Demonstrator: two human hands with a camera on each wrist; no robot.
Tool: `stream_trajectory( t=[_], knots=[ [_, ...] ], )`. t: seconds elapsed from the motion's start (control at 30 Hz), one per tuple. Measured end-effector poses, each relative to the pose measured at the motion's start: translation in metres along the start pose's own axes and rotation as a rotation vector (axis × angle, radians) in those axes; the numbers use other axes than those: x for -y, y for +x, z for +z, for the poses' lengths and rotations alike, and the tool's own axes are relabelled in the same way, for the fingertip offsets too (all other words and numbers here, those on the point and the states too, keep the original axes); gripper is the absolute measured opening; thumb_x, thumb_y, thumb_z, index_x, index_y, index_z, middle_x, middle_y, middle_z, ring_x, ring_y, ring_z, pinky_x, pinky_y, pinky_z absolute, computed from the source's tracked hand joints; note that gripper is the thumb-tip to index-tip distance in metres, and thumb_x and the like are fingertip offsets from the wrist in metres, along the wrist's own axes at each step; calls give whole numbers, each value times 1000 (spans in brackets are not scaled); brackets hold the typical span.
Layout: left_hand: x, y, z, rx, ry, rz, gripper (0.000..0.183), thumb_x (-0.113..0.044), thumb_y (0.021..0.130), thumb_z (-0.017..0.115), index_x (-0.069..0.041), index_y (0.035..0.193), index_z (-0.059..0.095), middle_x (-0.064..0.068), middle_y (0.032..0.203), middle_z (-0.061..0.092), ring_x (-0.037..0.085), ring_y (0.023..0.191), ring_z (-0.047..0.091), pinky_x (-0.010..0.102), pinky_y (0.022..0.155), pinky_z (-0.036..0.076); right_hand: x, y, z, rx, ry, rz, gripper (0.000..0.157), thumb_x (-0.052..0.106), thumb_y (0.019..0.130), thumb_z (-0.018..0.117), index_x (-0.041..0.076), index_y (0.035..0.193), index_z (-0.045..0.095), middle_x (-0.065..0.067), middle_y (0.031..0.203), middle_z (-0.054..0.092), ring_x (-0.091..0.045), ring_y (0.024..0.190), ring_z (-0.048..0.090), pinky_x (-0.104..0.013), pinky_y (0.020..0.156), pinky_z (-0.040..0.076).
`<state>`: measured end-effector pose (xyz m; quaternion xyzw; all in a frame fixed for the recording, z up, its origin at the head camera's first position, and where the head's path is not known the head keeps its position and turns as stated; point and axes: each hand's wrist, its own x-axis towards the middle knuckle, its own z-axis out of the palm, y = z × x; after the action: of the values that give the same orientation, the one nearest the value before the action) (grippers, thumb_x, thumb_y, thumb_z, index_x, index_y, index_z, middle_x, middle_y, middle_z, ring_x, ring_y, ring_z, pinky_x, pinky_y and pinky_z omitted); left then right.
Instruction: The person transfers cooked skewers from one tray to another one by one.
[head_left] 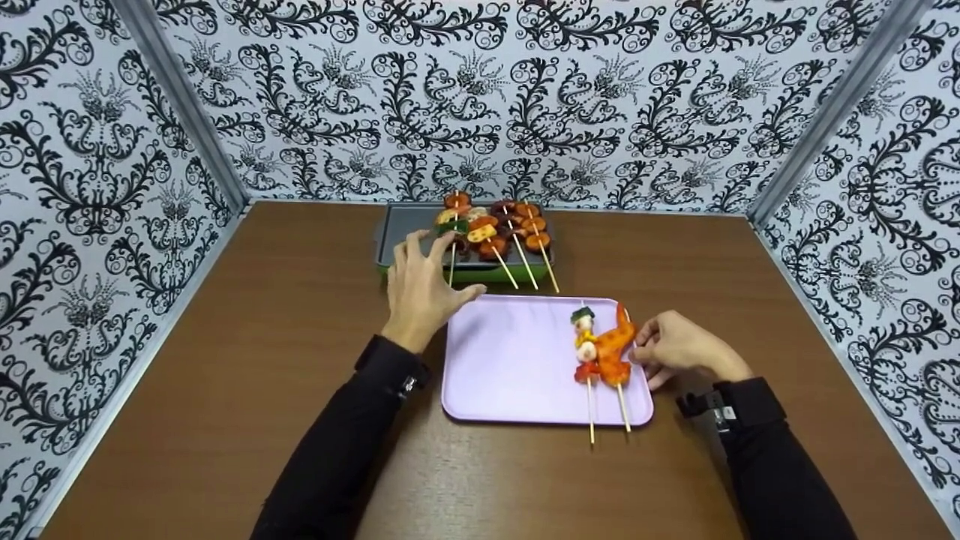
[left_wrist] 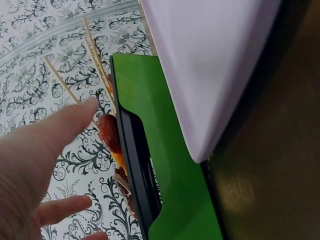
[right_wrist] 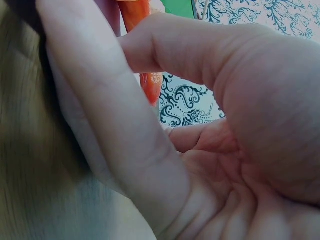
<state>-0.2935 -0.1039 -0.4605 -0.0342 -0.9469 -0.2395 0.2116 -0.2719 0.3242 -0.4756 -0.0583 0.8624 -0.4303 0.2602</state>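
A lilac tray [head_left: 517,360] lies on the table. On its right side are two skewers, a vegetable skewer [head_left: 586,351] and an orange chicken-wing-like skewer [head_left: 615,352], their sticks jutting over the near rim. My right hand [head_left: 686,349] pinches the tray's right rim; in the right wrist view its thumb and fingers [right_wrist: 125,115] close on the edge. Behind the tray stands a green grill [head_left: 472,276] with a dark top, bearing several skewers [head_left: 517,229]. Fingers spread, my left hand [head_left: 421,292] hovers by the leftmost skewer, holding nothing; its thumb [left_wrist: 65,122] is apart from the sticks.
A brown wooden table [head_left: 300,315] holds everything. Black-and-white patterned walls [head_left: 480,97] enclose it at the back and both sides, with grey posts at the corners. The bare dark grill plate [head_left: 405,232] shows at the grill's left.
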Motion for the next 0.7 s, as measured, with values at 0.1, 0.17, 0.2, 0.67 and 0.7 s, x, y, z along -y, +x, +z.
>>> stream_trajectory(
  t=[0.1, 0.17, 0.2, 0.67, 0.7],
  knots=[
    [2, 1, 1, -15, -6, -8, 101, -56, 83, 105, -21, 168, 63, 24, 169, 53, 49, 149, 57, 62, 117, 62, 2, -1, 0, 2, -1, 1, 25, 6, 108, 76, -10, 124, 65, -10, 92, 74, -19, 71, 78, -37, 67, 74],
    [4, 2, 2, -18, -17, -14, 96, -51, 85, 106, -20, 166, 65, 24, 166, 55, 47, 146, 58, 58, 112, 65, 3, -2, 0, 3, -3, 1, 26, 6, 107, 76, -10, 124, 65, -10, 92, 74, -20, 71, 79, -37, 68, 74],
    [4, 2, 2, -20, -27, -18, 93, -48, 86, 106, -20, 165, 66, 23, 164, 56, 46, 145, 59, 57, 110, 67, 3, -2, 0, 4, -2, 1, 26, 6, 107, 76, -10, 123, 65, -10, 93, 74, -20, 71, 79, -38, 68, 74],
    [7, 5, 6, -42, -168, -41, 67, -16, 94, 98, -5, 155, 72, 29, 142, 62, 47, 127, 71, 53, 104, 70, 3, -1, 1, -10, -26, -2, 24, 7, 106, 78, -9, 119, 66, -9, 94, 72, -18, 69, 78, -35, 65, 73],
    [7, 5, 7, -43, -175, -40, 66, -15, 94, 98, -4, 154, 72, 29, 141, 63, 48, 125, 73, 53, 105, 71, 3, 0, 1, -10, -23, 3, 24, 8, 106, 78, -9, 119, 66, -9, 94, 71, -18, 70, 78, -35, 65, 73]
  ],
)
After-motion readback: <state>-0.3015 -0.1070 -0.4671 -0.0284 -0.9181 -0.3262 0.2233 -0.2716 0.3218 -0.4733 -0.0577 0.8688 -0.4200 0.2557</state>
